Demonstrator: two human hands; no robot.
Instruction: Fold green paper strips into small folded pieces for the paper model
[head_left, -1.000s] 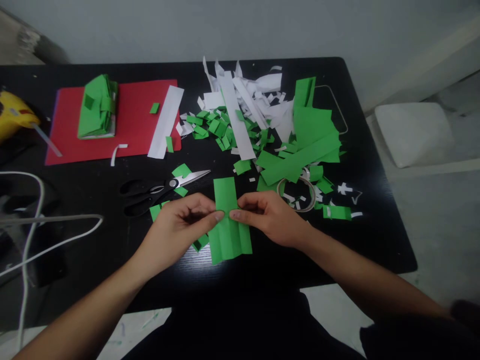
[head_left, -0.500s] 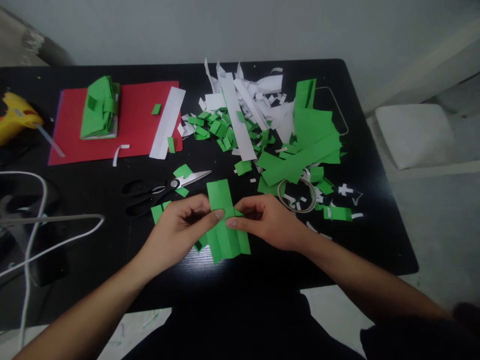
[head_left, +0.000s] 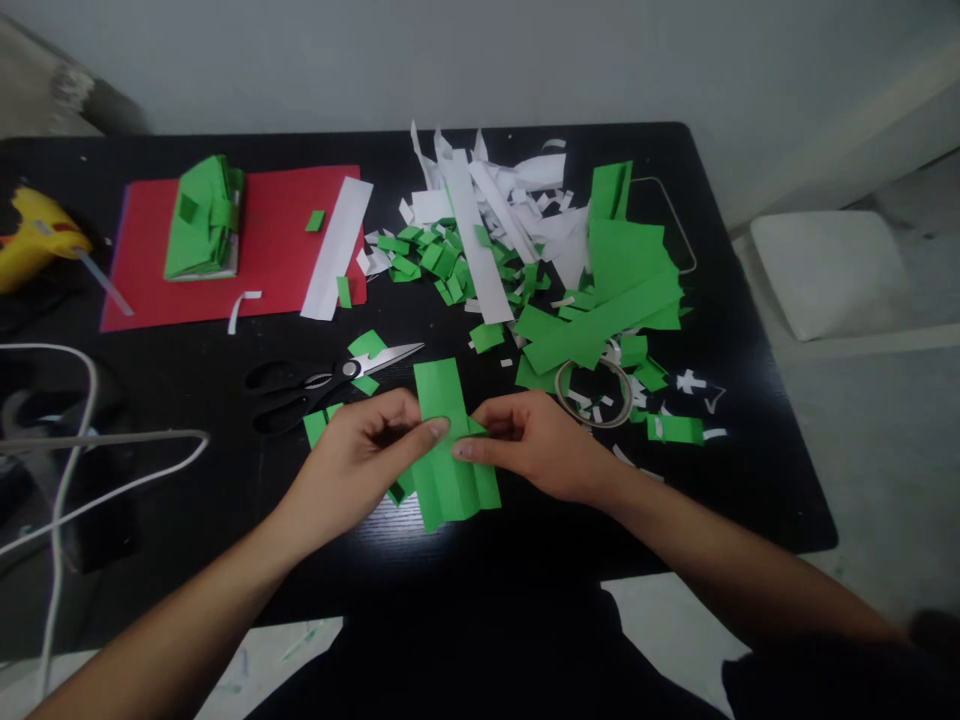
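Observation:
A creased piece of green paper is held up over the front of the table, with several fold lines running down its lower half. My left hand pinches its left side, thumb on the front face. From the other side, my right hand grips the right part, its thumb pressed flat near the middle. The fingers behind the paper are hidden. Just beyond my left hand lies a pair of black-handled scissors, partly open over a green scrap. More green pieces show behind the held paper.
Cut green and white scraps pile up at the back middle. Larger green sheets and a tape roll sit to the right. At left are a red sheet bearing a green paper bundle, a yellow glue gun and a white cable.
Both hands keep their hold on the green paper and barely move. The view shifts very slightly; the table things stay put.

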